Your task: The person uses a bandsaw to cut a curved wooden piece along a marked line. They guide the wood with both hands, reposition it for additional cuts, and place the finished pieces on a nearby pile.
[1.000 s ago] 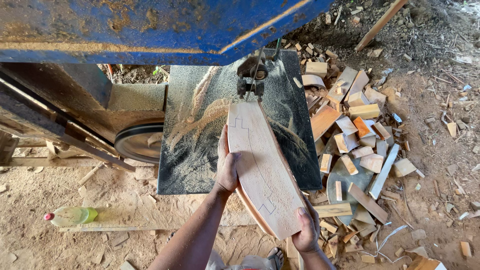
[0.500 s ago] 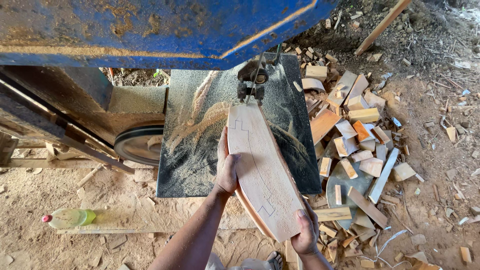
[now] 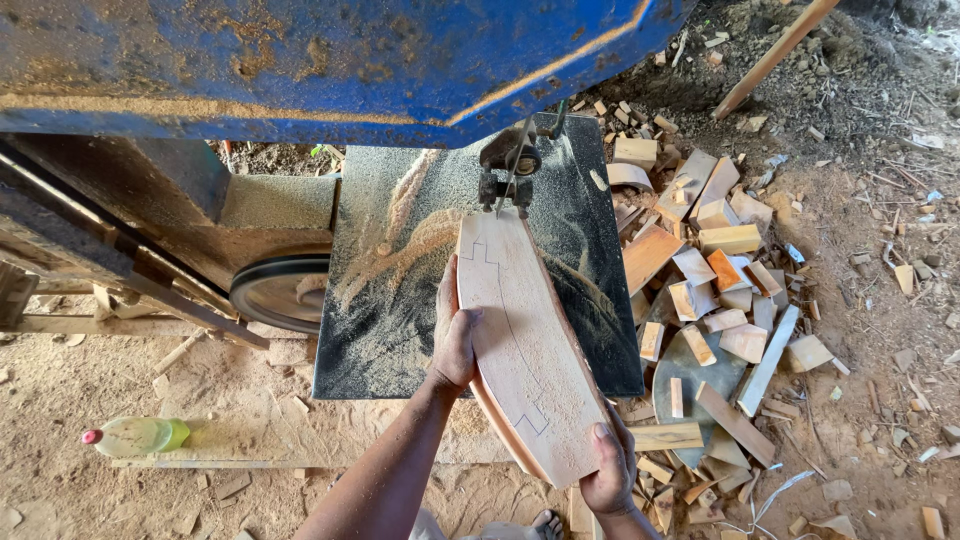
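A pale wooden plank point(image 3: 525, 340) with a curved pencil outline lies on the dark saw table point(image 3: 390, 300), which is dusted with sawdust. Its far end meets the band saw blade and guide point(image 3: 507, 178). My left hand point(image 3: 453, 335) grips the plank's left edge near the middle. My right hand point(image 3: 610, 470) holds the near right corner, which hangs past the table's front edge. The blue saw housing point(image 3: 320, 60) spans the top of the view.
A heap of wood offcuts point(image 3: 715, 270) covers the ground right of the table. A plastic bottle with a red cap point(image 3: 140, 435) lies on a board at lower left. A saw wheel point(image 3: 280, 290) sits left of the table. A sandalled foot point(image 3: 545, 522) shows below.
The plank has stayed against the blade with only a slight shift; both hands keep their grips. The view has barely moved.
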